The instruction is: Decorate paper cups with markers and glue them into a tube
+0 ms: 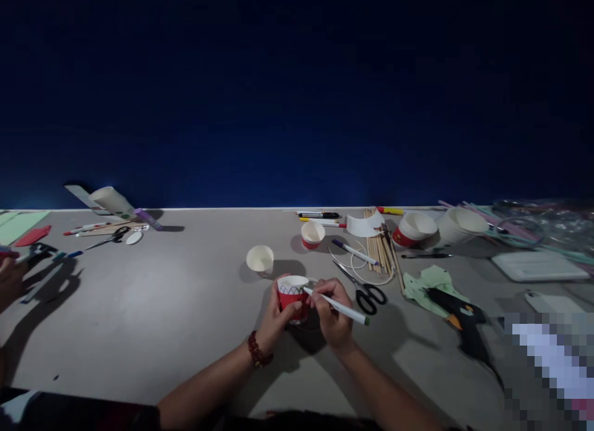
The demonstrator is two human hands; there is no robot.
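Note:
My left hand [277, 316] is wrapped around a red and white paper cup [293, 300], its mouth upward. Purple and green curved lines run along the cup's white upper band. In my right hand [335, 314] is a white marker [344, 308] with a green end, its tip at the cup's upper right side. Just behind the held cup stands a white paper cup [260, 261], and farther back a smaller-looking red and white cup [312, 235]. Black-handled scissors [366, 295] lie to the right of my right hand.
Wooden sticks [381, 251], white cord and several markers lie at the back right. A black hot glue gun [459, 319] rests partly on crumpled green paper [431, 282]. Larger paper cups [413, 230] stand behind it. Another person's hand [10, 276] is at the far left.

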